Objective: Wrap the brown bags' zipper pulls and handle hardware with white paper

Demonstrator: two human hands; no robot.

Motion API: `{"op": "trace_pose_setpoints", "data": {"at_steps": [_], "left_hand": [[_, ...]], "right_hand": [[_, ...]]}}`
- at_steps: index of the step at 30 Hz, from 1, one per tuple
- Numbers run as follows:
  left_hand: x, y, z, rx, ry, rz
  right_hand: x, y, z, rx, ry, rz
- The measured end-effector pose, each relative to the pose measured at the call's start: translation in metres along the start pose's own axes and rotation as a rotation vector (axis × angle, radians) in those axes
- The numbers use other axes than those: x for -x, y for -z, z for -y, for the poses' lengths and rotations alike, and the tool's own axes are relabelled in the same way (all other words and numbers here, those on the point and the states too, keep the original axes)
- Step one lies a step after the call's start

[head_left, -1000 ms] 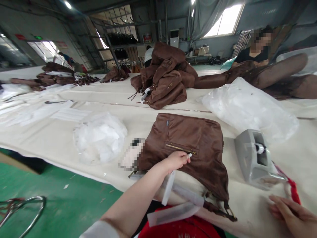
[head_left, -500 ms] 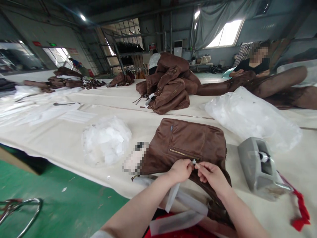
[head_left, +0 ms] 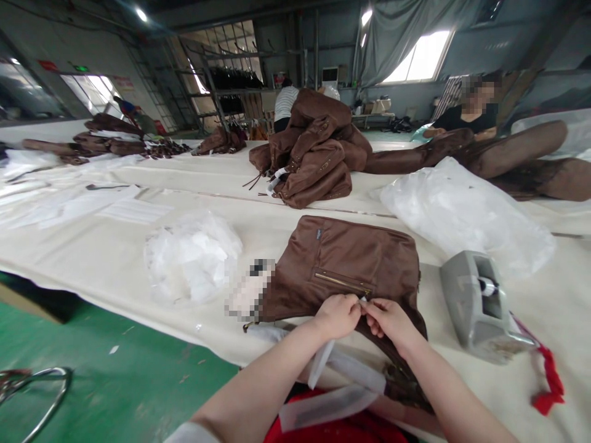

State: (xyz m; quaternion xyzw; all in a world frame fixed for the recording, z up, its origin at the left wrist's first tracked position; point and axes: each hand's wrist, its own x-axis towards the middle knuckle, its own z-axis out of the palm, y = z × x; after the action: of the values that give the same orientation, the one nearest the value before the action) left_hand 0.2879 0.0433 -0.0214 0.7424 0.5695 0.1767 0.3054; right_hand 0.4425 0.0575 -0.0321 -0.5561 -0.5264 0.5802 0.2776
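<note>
A brown leather-like bag (head_left: 355, 249) lies flat on the table before me, with a brass zipper (head_left: 341, 282) across its front. Over the lower end of that zipper, my left hand (head_left: 338, 317) is closed with thumb and finger pinched on a small white piece (head_left: 362, 299). My right hand (head_left: 386, 321) pinches the same piece from the other side, its remaining fingers curled. Fingertips hide most of the piece, so its exact kind does not show. Strips of white wrapping (head_left: 330, 409) hang around the bag's strap under my forearms.
Right of the bag stands a grey tape dispenser (head_left: 475, 307) with a red ribbon (head_left: 549, 381). A clear plastic bag of white scraps (head_left: 194, 255) sits to the left. Behind are piled brown bags (head_left: 318, 147) and a large plastic bag (head_left: 466, 215). A co-worker (head_left: 466, 117) is across the table.
The view has shifted slightly. My fingertips have come closer together over the small white piece, and less of it shows. The bag stays in place.
</note>
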Motion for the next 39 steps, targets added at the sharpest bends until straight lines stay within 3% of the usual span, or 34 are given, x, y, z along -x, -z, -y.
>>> {"op": "trace_pose_setpoints", "data": {"at_steps": [6,10,14,18,22,26,33,36,39], "left_hand": [[-0.005,0.005,-0.001,0.207,0.056,0.038],[-0.015,0.005,0.003,0.421,0.200,0.088],[-0.018,0.010,0.003,0.668,0.344,0.282],[-0.010,0.022,0.000,0.834,0.390,0.503],[-0.002,0.025,-0.005,0.911,0.406,0.592],[-0.002,0.014,-0.010,0.853,0.396,0.480],[0.008,0.007,-0.021,0.547,0.252,-0.030],[0.017,0.007,-0.023,0.158,0.095,-0.125],[0.024,0.002,-0.024,-0.344,-0.038,-0.098]], "right_hand": [[0.004,-0.001,0.000,0.031,0.024,-0.026],[0.008,0.001,0.002,0.005,0.054,0.033],[0.009,0.003,0.002,-0.020,0.066,0.085],[0.005,0.001,0.000,-0.016,0.076,0.103],[-0.003,-0.002,-0.001,0.013,0.070,0.101],[-0.010,-0.004,-0.002,0.044,0.014,0.046],[-0.004,-0.004,-0.001,-0.025,0.041,-0.043],[0.001,-0.002,0.001,-0.099,0.054,-0.040],[0.005,-0.001,0.005,-0.146,0.029,-0.033]]}}
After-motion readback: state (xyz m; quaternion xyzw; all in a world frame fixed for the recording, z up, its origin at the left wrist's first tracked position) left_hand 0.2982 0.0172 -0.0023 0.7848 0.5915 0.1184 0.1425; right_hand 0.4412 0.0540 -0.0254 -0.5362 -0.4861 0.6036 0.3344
